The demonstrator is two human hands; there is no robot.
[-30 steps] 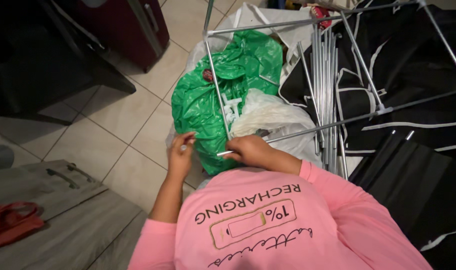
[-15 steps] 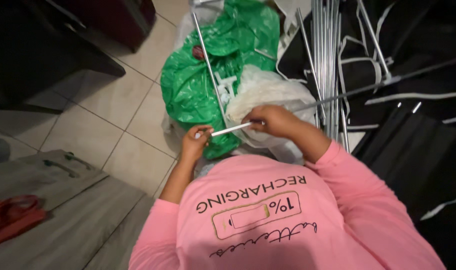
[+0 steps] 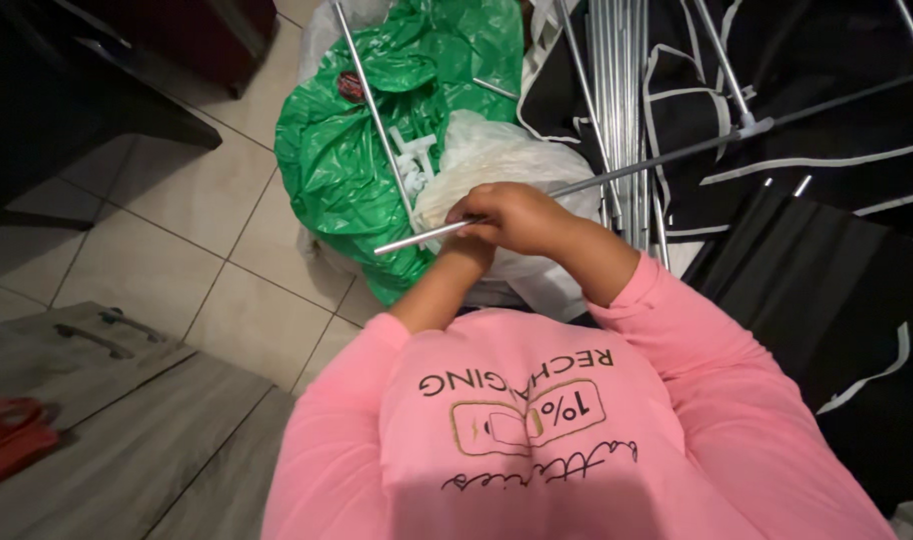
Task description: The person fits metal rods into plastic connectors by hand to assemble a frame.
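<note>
Thin silver metal rod (image 3: 415, 240), short and straight, lay nearly level with a slight tilt, one end gripped, over green bag and white bag

The single head-worn camera looked steeply down over the wearer's pink shirt (image 3: 537, 420), which filled the near edge, at close range onto the hands, with the tiled floor (image 3: 207, 210) to the left, a green bag (image 3: 347, 170) far centre and black fabric (image 3: 827, 260) right.
</note>
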